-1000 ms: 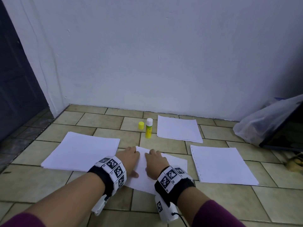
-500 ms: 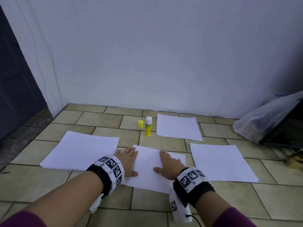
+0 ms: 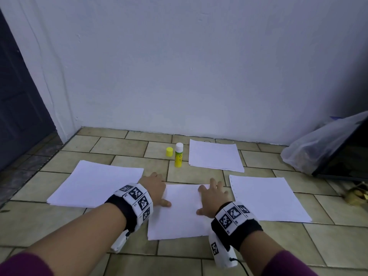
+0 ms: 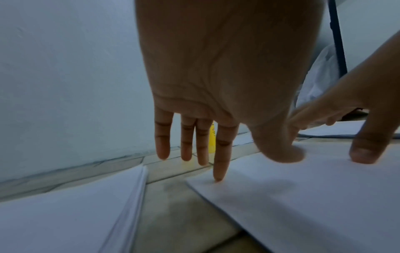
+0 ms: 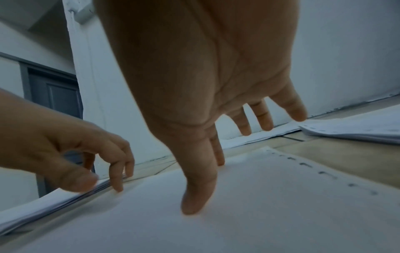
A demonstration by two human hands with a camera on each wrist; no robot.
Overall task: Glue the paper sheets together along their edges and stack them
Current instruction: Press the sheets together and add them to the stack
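A white paper sheet [image 3: 179, 214] lies on the tiled floor right in front of me. My left hand [image 3: 159, 190] rests flat at its far left corner; in the left wrist view the index fingertip [image 4: 217, 178] and thumb touch the sheet [image 4: 303, 196]. My right hand [image 3: 209, 196] presses flat near the sheet's far right corner, thumb [image 5: 194, 202] down on the paper [image 5: 238, 214]. Neither hand holds anything. An uncapped yellow glue stick [image 3: 178, 155] stands beyond the sheet, with its yellow cap [image 3: 169, 152] beside it.
Three other paper stacks lie around: a left stack [image 3: 95, 184], a far stack [image 3: 215, 158] by the wall, and a right stack [image 3: 264, 198] with punched edge holes. A plastic bag [image 3: 318, 146] and a dark panel sit at far right. A dark door [image 3: 18, 108] stands at left.
My hands, close together on the sheet a second ago, have spread apart. The right hand slid right along the far edge; the left stayed near the left corner.
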